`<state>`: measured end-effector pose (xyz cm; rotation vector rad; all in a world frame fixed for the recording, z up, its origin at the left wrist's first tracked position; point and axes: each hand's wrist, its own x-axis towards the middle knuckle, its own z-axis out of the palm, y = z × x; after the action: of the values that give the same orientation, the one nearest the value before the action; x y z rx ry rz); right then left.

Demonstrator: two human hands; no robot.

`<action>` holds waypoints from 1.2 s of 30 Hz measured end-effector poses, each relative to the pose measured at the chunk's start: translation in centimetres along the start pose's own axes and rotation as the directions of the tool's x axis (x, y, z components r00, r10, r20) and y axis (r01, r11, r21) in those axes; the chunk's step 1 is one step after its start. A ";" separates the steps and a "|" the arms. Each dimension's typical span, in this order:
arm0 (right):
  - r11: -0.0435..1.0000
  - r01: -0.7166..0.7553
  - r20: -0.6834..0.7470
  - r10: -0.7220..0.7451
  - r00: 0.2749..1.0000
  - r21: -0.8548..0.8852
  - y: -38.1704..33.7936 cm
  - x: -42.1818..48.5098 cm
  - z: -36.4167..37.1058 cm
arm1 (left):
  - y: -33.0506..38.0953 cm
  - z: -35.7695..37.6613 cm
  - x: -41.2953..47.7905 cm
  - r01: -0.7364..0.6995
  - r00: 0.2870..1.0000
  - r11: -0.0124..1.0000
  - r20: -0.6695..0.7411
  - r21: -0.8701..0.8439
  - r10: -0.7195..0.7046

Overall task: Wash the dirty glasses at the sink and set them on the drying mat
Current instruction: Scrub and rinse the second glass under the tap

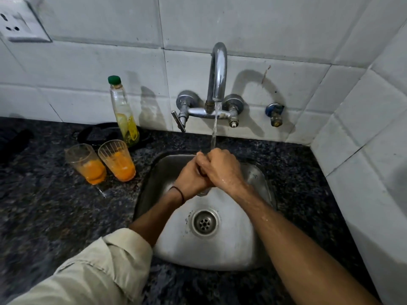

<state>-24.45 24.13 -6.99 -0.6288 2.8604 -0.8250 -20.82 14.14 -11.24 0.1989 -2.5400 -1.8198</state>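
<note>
Holds one clear glass (204,191) low over the sink (259,179), straight under the running tap (218,69), for rinsing. Hides most of it, leaving only a sliver of clear wall visible beneath the hands. Wraps the left grip (191,175) round its side to steady it. Closes the right grip (222,168) over the top with fingers curled tight, probably to rub the rim or the inside; cannot tell which. Leaves a dirty glass (86,164) and a second dirty glass (116,160) upright on the tabletop (44,205) just beside the sink's left rim, close together, with orange residue in the bottoms, seemingly parked within reach for their turn. Keeps a green-capped bottle (125,119) behind them near the tabletop's back edge, perhaps soap. Shows no drying mat plainly.
</note>
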 end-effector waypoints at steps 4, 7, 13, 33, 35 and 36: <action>0.981 0.159 0.203 -0.180 0.963 0.115 0.9 0.2 -2.0 | 0.3 -2.3 -0.2 -0.010 0.929 0.972 0.357 -0.235 0.096; 1.000 0.024 0.002 -0.024 1.000 0.008 -0.6 0.0 -1.0 | 1.0 -0.5 0.0 -0.041 0.999 0.999 0.028 0.025 0.040; 0.992 0.032 -0.042 -0.038 0.998 -0.125 -1.0 0.1 -0.5 | 0.0 1.1 0.1 -0.030 0.991 0.997 -0.125 0.065 0.038; 0.997 -0.035 0.140 0.026 0.990 0.063 -1.7 0.9 -1.9 | 0.3 -1.7 0.1 -0.005 0.991 1.000 0.136 -0.026 0.008; 0.953 -0.232 0.125 0.211 0.970 0.193 -2.4 0.9 -0.8 | 0.0 0.0 0.7 -0.019 0.984 0.963 -0.166 0.269 0.066; 0.933 -0.273 0.130 0.249 0.960 0.235 -2.7 0.6 -0.2 | 0.0 0.5 0.7 -0.056 0.959 0.960 -0.253 0.274 0.128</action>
<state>-24.03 21.96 -5.39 -0.2429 2.6122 -1.0532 -21.60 14.51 -11.48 0.3002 -2.5379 -1.3133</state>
